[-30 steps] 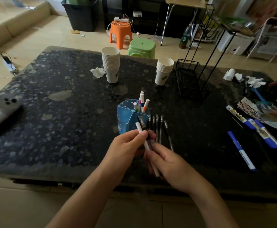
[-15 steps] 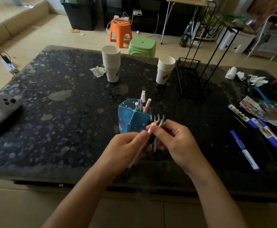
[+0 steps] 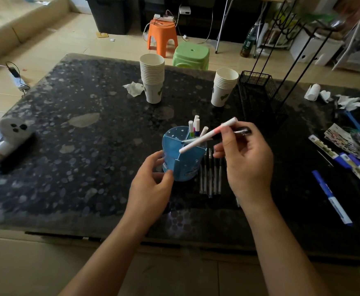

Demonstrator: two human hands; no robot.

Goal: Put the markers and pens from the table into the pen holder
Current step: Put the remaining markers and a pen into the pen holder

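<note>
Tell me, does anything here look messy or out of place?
Yes. Crumpled tissues lie beside the taller paper cup stack, more tissue scraps litter the table's far right, and blue markers lie scattered at angles there.

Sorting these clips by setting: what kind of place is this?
Probably a lived-in home room: a low dark speckled stone table on tiled floor, small orange plastic stool and green plastic stool behind it, stacked white paper cups.

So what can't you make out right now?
Head view only:
- Dark pen under the white marker: mostly hidden by the right hand.
- Pen holder compartments: insides shadowed, contents uncountable.
- Black pens on the table: right ones hidden behind that hand.
- Blue markers: labels too small.
</note>
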